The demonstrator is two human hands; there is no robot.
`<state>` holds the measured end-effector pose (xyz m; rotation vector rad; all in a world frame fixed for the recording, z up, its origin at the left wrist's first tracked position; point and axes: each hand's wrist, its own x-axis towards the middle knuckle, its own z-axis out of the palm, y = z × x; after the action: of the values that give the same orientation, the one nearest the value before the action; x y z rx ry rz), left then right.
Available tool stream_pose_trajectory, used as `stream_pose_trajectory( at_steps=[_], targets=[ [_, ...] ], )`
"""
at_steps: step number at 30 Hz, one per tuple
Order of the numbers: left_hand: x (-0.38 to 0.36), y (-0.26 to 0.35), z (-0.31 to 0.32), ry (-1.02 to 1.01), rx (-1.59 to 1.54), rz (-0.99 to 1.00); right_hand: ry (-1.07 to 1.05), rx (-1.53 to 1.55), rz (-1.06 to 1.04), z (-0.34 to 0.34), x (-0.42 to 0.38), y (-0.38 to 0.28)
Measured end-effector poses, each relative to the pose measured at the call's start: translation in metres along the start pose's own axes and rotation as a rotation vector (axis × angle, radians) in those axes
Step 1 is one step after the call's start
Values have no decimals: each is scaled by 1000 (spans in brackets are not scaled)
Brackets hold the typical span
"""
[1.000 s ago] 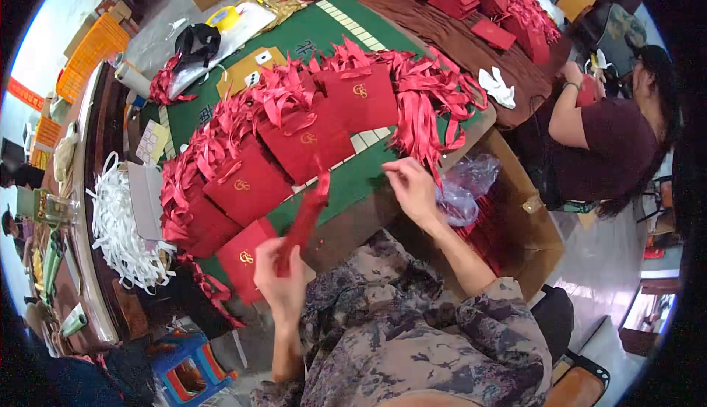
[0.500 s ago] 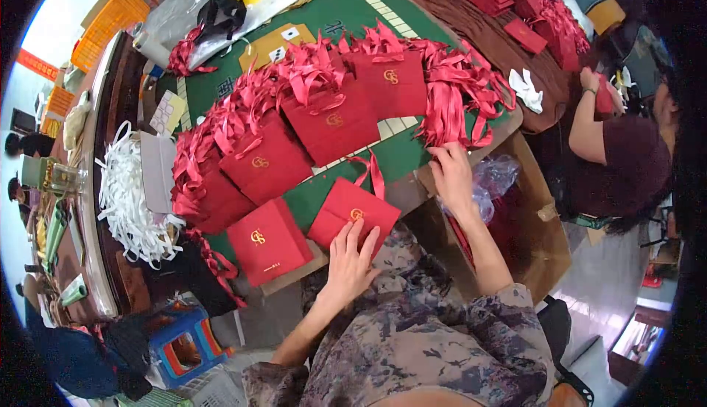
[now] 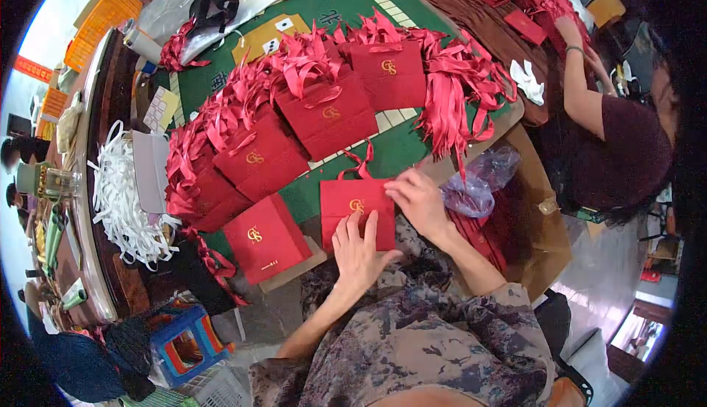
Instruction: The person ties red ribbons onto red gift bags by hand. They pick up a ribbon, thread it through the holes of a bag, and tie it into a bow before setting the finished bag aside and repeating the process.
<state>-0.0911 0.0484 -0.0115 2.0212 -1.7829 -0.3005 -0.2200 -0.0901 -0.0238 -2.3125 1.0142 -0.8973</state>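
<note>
A red paper gift bag (image 3: 335,195) with a gold logo lies at the table's near edge, a red ribbon handle (image 3: 361,162) looping from its top. My left hand (image 3: 361,248) rests flat on the bag's lower part, fingers spread. At the bag's upper right corner, the fingers of my right hand (image 3: 418,202) are pinched together; what is between them is hidden. Left of this bag lies a red box-shaped bag (image 3: 265,237) with the same logo. Loose red ribbons (image 3: 449,123) hang in a bundle over the table edge beyond my right hand.
Several ribboned red bags (image 3: 328,116) stand in an arc on the green table mat (image 3: 305,193). A cardboard box (image 3: 549,256) with clear plastic (image 3: 479,186) sits at right. White strips (image 3: 129,201) fill a box at left. A co-worker (image 3: 615,156) works at the right.
My right hand has moved from the ribbon bundle down and left to the bag's corner. The bag has turned straighter under my left hand. The co-worker's arm now reaches farther up.
</note>
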Motion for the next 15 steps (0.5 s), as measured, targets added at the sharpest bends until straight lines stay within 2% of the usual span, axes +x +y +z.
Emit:
stream_pose_trajectory(
  at_steps=[5,9,12,15],
  targets=[
    [12,-4,-6,44,-81,-13,14,28,30,-5,2,0],
    [44,-27,-17,168,-78,27,30,-4,62,-22,3,10],
    [59,-32,-17,111,-81,89,-135,14,21,-24,1,18],
    [60,-39,-11,66,-76,130,-155,58,-15,-26,-1,21]
  ],
)
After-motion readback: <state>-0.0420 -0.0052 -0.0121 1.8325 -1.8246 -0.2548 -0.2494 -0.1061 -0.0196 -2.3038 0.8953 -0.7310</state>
